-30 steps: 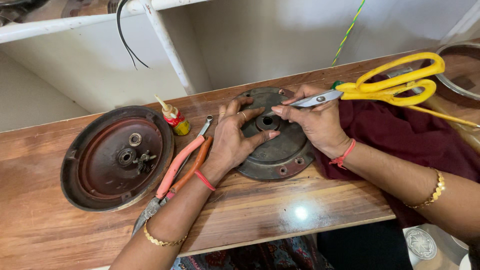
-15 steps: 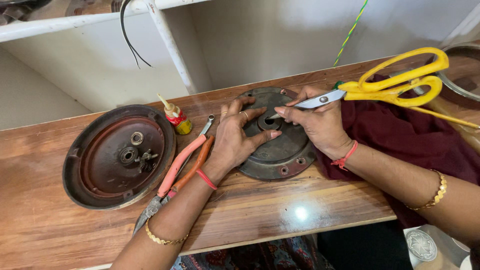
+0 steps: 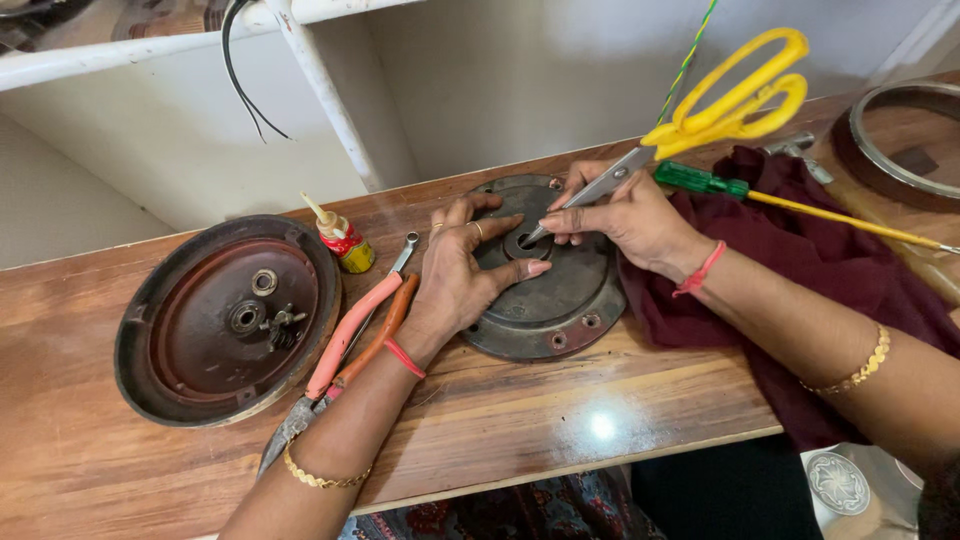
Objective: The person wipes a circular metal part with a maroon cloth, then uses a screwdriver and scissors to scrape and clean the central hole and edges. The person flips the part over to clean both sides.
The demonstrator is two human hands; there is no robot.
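Wooden bench, left hand steadying metal disc, right hand gripping scissors

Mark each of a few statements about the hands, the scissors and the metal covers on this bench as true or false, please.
1. The right hand holds the yellow-handled scissors with the tip at the centre hole of the grey round cover. True.
2. The left hand grips the pliers. False: it lies flat on the grey round cover; the pliers rest on the wooden bench beside the forearm.
3. The reddish round cover lies left of the pliers. True.
4. The small glue bottle lies on its side. False: it stands upright.
5. The green-handled screwdriver rests on the dark red cloth. True.
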